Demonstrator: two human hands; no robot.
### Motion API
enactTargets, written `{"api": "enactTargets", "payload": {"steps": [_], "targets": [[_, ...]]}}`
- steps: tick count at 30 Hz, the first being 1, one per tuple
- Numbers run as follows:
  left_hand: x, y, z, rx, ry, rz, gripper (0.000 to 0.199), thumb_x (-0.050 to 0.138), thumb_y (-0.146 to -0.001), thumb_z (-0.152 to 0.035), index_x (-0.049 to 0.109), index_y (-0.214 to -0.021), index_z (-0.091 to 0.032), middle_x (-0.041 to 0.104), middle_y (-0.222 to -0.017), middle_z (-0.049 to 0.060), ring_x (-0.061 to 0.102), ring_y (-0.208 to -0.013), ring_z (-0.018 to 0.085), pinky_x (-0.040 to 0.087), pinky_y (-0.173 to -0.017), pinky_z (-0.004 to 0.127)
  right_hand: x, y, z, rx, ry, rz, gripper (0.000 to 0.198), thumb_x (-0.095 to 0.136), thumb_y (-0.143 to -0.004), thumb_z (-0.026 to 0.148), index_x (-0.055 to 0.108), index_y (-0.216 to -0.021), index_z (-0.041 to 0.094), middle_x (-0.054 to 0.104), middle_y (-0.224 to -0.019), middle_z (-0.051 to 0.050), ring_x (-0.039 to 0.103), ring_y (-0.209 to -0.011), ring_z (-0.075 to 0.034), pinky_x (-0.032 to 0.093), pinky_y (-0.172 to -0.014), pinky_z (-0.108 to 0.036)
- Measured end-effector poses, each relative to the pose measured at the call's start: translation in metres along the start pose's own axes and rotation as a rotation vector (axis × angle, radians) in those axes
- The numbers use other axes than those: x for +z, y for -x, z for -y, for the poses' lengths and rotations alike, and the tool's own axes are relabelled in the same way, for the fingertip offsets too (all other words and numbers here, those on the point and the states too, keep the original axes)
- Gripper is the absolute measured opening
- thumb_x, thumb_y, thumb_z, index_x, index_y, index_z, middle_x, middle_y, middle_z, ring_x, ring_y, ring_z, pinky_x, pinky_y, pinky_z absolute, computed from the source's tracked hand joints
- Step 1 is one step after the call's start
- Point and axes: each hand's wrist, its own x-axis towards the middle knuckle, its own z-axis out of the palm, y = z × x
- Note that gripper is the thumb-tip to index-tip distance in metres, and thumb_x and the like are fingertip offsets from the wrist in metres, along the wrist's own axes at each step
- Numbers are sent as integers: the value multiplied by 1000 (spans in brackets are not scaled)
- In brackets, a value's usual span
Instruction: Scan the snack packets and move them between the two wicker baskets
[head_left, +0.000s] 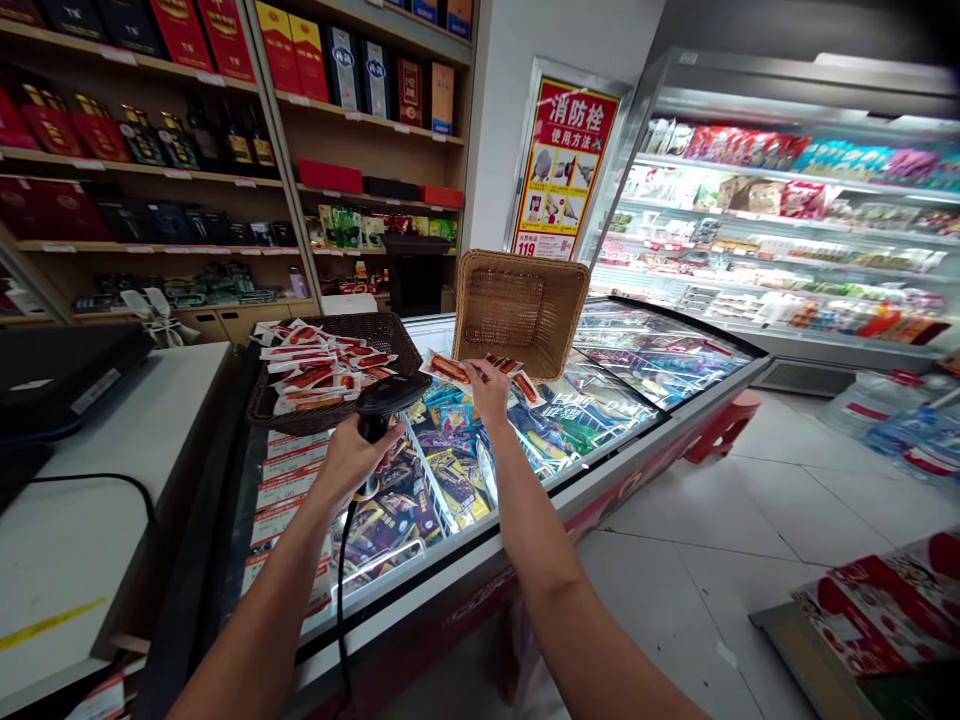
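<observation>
Dark basket [401, 342] at freezer's [420, 598] far-left corner: heaped with wrapped sausages [311, 375]. Tan basket [517, 300] tilted; at its lip, right hand's [486, 385] fingers pinch a reddish-brown packet [448, 369]. Left hand [352, 455]: fingers curled round scanner [391, 394].

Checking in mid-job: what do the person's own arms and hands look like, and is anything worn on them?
The left hand and right hand are ungloved. The left forearm and right forearm are slim and bare, with no sleeve, watch or bracelet visible. Rings are too small to tell.
</observation>
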Motion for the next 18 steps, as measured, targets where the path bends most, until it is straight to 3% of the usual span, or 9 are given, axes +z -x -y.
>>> {"api": "enactTargets", "payload": {"steps": [5, 9, 12, 15, 18], "targets": [[1, 0, 1, 13, -100, -18, 52, 83, -59, -64, 61, -75, -19, 55, -45, -3, 51, -40, 15, 37, -42, 26, -3, 2, 2, -156, -2, -42, 40, 57, -95, 54, 80, -88, 23, 80, -92, -5, 72, -82, -20, 54, -82, -31], [3, 0, 0, 13, -139, -40, 51, 81, -60, -65, 60, -73, -19, 55, -44, -2, 51, -40, 16, 37, -43, 26, 0, 2, 1, -105, 45, -35, 37, 57, -96, 52, 80, -92, 23, 79, -97, -6, 72, -86, -21, 54, -86, -31], [4, 0, 0, 29, -99, -33, 52, 81, -61, -65, 61, -75, -19, 55, -44, -3, 50, -40, 15, 37, -43, 26, -1, -1, -3, 127, 149, -147, 38, 53, -97, 49, 79, -98, 21, 78, -95, -7, 70, -85, -22, 50, -82, -31], [4, -1, 2, 45, -63, -18, 51, 82, -62, -64, 60, -75, -19, 56, -46, -3, 49, -39, 14, 36, -43, 26, -10, -9, -15, 490, 283, -385, 39, 43, -101, 40, 74, -108, 17, 76, -103, -12, 67, -90, -24, 46, -80, -31], [4, -3, 5, 43, -62, -14, 50, 83, -61, -62, 60, -75, -19, 56, -47, -3, 49, -40, 14, 37, -42, 26, -23, -15, -33, 791, 380, -541, 39, 37, -101, 28, 69, -120, 18, 74, -110, -15, 66, -95, -26, 44, -80, -33]]}}
